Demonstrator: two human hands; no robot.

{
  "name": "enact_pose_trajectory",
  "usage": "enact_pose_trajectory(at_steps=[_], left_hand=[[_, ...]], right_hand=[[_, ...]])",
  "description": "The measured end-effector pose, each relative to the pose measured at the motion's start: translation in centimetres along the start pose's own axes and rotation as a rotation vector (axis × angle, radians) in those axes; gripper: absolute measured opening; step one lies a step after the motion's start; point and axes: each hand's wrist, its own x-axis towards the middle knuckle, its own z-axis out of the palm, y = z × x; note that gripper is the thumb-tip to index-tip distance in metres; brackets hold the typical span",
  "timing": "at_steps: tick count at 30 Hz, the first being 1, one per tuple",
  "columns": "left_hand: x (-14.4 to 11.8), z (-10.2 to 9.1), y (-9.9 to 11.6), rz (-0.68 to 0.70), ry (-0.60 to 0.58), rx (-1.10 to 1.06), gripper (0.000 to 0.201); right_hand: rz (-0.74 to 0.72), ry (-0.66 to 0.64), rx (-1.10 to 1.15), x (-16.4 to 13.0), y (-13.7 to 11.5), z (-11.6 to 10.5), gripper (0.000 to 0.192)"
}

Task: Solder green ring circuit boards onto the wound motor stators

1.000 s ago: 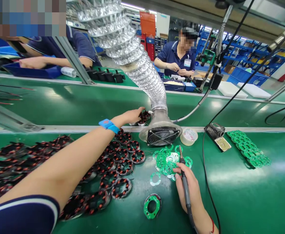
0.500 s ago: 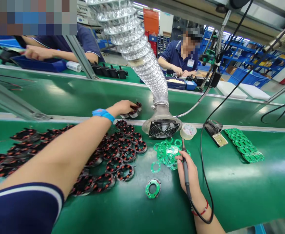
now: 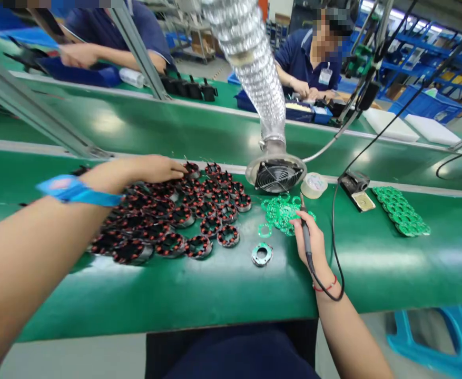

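My left hand [image 3: 157, 169] lies stretched over the back of a pile of motor stators [image 3: 181, 216], ring-shaped with red-orange windings. Its fingertips touch or nearly touch one stator [image 3: 192, 169]; the thumb's side is hidden. My right hand [image 3: 311, 237] is closed around a soldering iron [image 3: 306, 237], its tip pointing away from me. Beyond that hand lies a heap of green ring-shaped circuit boards [image 3: 280, 213], with a loose ring board [image 3: 264, 230] beside it. Nearer me sits a single stator topped with a green board [image 3: 262, 254].
A fume extractor fan [image 3: 276, 175] hangs from a silver duct above the bench. Behind the right hand are a roll of tape [image 3: 314, 185], an iron stand with sponge [image 3: 357, 189] and stacked board panels [image 3: 401, 210]. The iron's cable loops at right. Two co-workers sit opposite.
My left hand has moved left and back from stators by the bench's rear rail to the pile's far side. The view has tilted down. The right hand keeps the soldering iron.
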Motion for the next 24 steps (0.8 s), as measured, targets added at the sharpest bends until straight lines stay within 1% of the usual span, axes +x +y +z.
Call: enact_pose_trajectory(at_steps=[1, 2, 3, 4, 5, 6, 7, 8, 9, 11, 13, 14, 16, 18, 20, 22, 24], left_hand=[[-1.1, -0.1, 0.5, 0.000, -0.044, -0.002, 0.058], [-2.4, 0.0, 1.2, 0.006, -0.056, -0.005, 0.065], [-4.0, 0.3, 2.0, 0.017, -0.034, -0.008, 0.071], [-5.9, 0.8, 3.1, 0.062, 0.046, -0.016, 0.076], [-8.0, 1.5, 4.4, 0.120, 0.110, -0.063, 0.080], [-10.2, 2.4, 6.0, 0.197, 0.124, -0.157, 0.078], [-12.4, 3.6, 7.7, 0.276, 0.080, -0.267, 0.070], [-14.6, 4.9, 9.6, 0.324, 0.016, -0.355, 0.061], [-16.4, 6.3, 11.5, 0.345, -0.051, -0.409, 0.055], [-19.1, 9.1, 14.8, 0.312, -0.112, -0.434, 0.051], [-20.1, 11.3, 17.1, 0.255, -0.146, -0.439, 0.047], [-20.2, 12.0, 17.8, 0.232, -0.148, -0.447, 0.043], [-19.7, 12.6, 18.4, 0.197, -0.111, -0.494, 0.036], [-19.0, 12.2, 18.3, 0.164, -0.042, -0.582, 0.032], [-18.3, 11.4, 18.1, 0.118, 0.012, -0.698, 0.029], [-17.7, 10.8, 18.2, 0.056, -0.003, -0.828, 0.024], [-17.2, 10.5, 18.5, -0.009, -0.069, -0.957, 0.023]], right_hand=[[-0.004, -0.028, 0.012, 0.0, -0.2, 0.0, 0.030], [-0.006, -0.061, 0.037, -0.1, -0.3, 0.0, 0.030], [-0.007, -0.082, 0.060, -0.2, -0.5, 0.1, 0.032], [-0.009, -0.110, 0.080, -0.4, -0.8, 0.1, 0.033], [-0.037, -0.151, 0.086, -0.7, -1.2, 0.2, 0.033], [-0.086, -0.216, 0.080, -1.0, -1.6, 0.1, 0.033], [-0.152, -0.289, 0.060, -1.3, -2.1, 0.1, 0.035], [-0.226, -0.373, 0.030, -1.7, -2.7, 0.1, 0.039], [-0.297, -0.456, -0.003, -2.0, -3.3, 0.0, 0.046], [-0.402, -0.583, -0.066, -2.5, -4.2, 0.0, 0.059], [-0.446, -0.643, -0.115, -2.8, -4.6, 0.1, 0.064], [-0.452, -0.646, -0.136, -3.0, -4.6, 0.2, 0.064], [-0.445, -0.605, -0.184, -3.5, -4.4, 0.4, 0.059], [-0.421, -0.530, -0.246, -4.2, -4.1, 0.7, 0.056], [-0.390, -0.463, -0.315, -4.9, -4.0, 1.0, 0.059], [-0.370, -0.422, -0.349, -5.4, -4.2, 1.1, 0.060], [-0.376, -0.418, -0.325, -5.6, -4.5, 1.1, 0.058]])
